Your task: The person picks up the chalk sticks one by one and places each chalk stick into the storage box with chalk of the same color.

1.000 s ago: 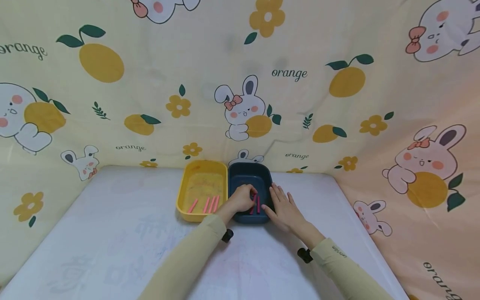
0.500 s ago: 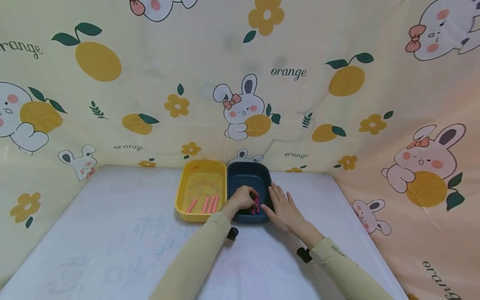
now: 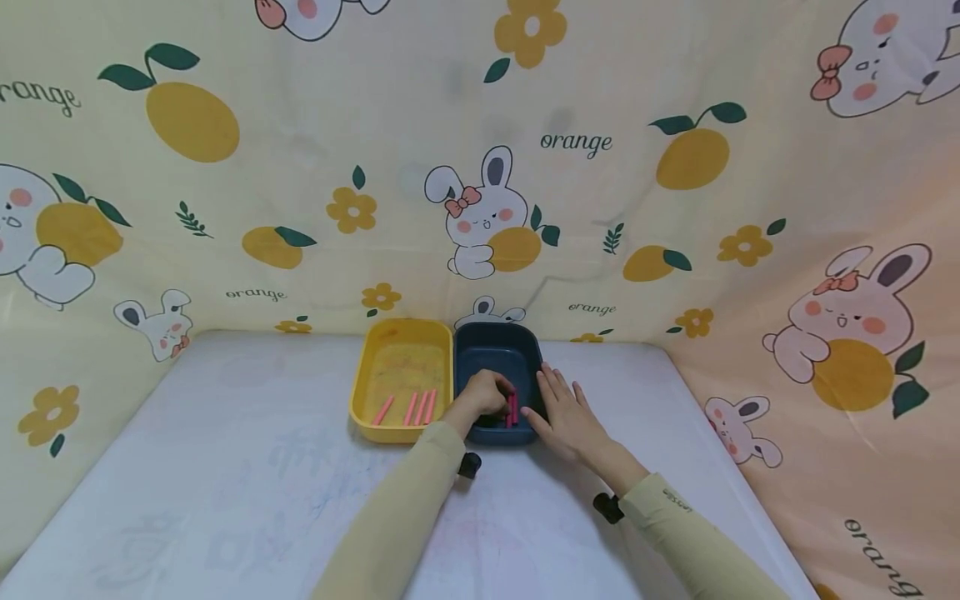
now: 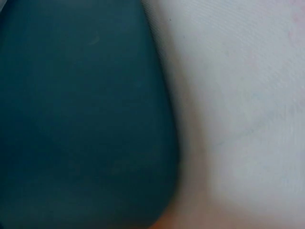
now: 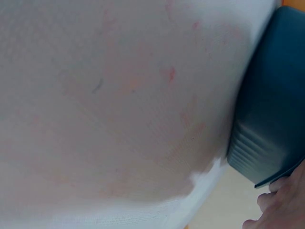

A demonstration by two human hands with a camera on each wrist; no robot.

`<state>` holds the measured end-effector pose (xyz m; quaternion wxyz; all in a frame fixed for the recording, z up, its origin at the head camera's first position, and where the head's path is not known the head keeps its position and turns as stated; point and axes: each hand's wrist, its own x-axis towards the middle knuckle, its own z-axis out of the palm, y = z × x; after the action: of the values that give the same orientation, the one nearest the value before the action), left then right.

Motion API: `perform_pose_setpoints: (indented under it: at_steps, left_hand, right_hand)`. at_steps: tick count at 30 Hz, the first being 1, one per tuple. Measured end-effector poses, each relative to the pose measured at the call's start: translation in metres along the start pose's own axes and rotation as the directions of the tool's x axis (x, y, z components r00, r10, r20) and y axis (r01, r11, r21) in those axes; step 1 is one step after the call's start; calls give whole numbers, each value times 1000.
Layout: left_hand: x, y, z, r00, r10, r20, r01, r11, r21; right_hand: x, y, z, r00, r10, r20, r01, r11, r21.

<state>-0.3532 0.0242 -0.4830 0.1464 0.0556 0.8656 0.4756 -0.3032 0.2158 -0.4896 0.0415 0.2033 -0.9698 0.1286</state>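
Note:
A dark blue tray (image 3: 498, 330) stands beside a yellow tray (image 3: 361, 400) at the back of the white table. My left hand (image 3: 488, 393) reaches into the blue tray with curled fingers and pinches a couple of pink sticks (image 3: 512, 409) at their tips. My right hand (image 3: 564, 411) lies flat with straight fingers against the blue tray's right rim. Several more pink sticks (image 3: 413, 408) lie in the yellow tray. The left wrist view shows only the blurred blue tray wall (image 4: 81, 119). In the right wrist view the blue tray (image 5: 271, 119) is at the right, with fingertips (image 5: 281, 205) below it.
The white table (image 3: 225, 467) spreads wide to the left and front of the trays. A printed cloth backdrop (image 3: 585, 208) with rabbits and oranges closes in the back and both sides. The table's right edge runs close by my right forearm.
My left hand's fingers have closed in on the pink sticks in the blue tray, drawing them together. The right hand has stayed on the rim.

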Motion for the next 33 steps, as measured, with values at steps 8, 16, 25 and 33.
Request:
perform_pose_setpoints:
  at_steps: [8,16,25,33]
  left_hand:
    - [3,-2,-1,999,21,-27,-19,997,70]
    - [0,-5,-3,992,117,-41,-115,993,36]
    - [-21,0,-20,950,298,-90,-295,955,46]
    - [-56,3,-46,931,341,-133,-338,940,43]
  right_hand:
    - [2,0,1,1000,-7,5,7,1000,10]
    - [5,-2,2,1000,9,28,-9,1000,-15]
    - [8,1,6,998,20,-64,-18,999,30]
    - [-1,1,-2,984,0,-177,14,997,78]
